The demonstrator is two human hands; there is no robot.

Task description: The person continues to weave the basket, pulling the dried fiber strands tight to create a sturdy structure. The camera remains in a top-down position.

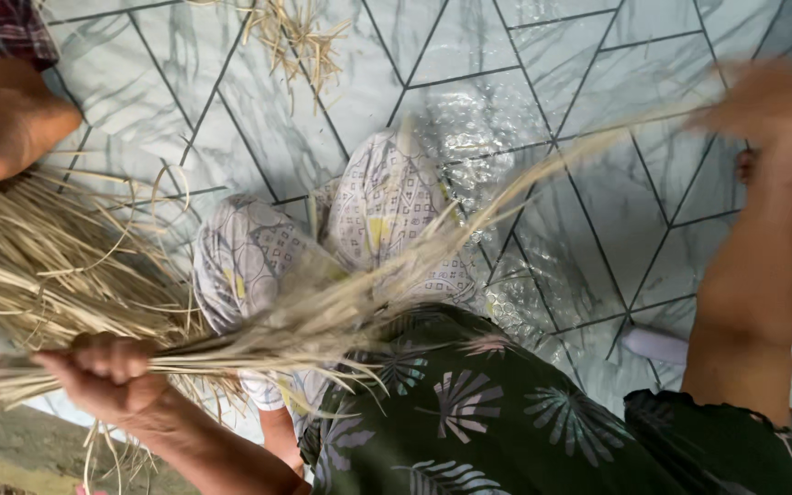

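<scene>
— Dark cloth printed with pale fan leaves [469, 412] fills the bottom of the view, closest of all. What comes next?

— Just past it, patterned white trousers [359, 229] cover two bent knees, and a sheet of bubble wrap [497, 137] lies on the floor beside them.

— And the hands?

— At lower left, the left hand [103, 371] is clenched around a thick bundle of dry straw [57, 266]. The fist grips the gathered stems where they narrow; the loose ends fan out up and to the left.

— Where is the other one?

— The right hand [767, 101] is up at the upper right, arm stretched out and heavily blurred. A few long straw strands [524, 179] run from the bundle near the fist, across the knees, up to that hand. It looks closed on their far ends, though the blur hides the fingers, so I cannot tell the grip for certain.

— Anyone else there?

— Yes. At the upper left, another person's bare foot [11, 128] rests on the floor beneath a checked hem, right beside the fanned straw. More fingers show at the left edge, touching the bundle's lower stems.

— What about the floor?

— It is a marble-look tiled floor [598, 55] with dark lines forming diamonds. A small scatter of loose straw [300, 37] lies at the top, well apart from the bundle
</scene>
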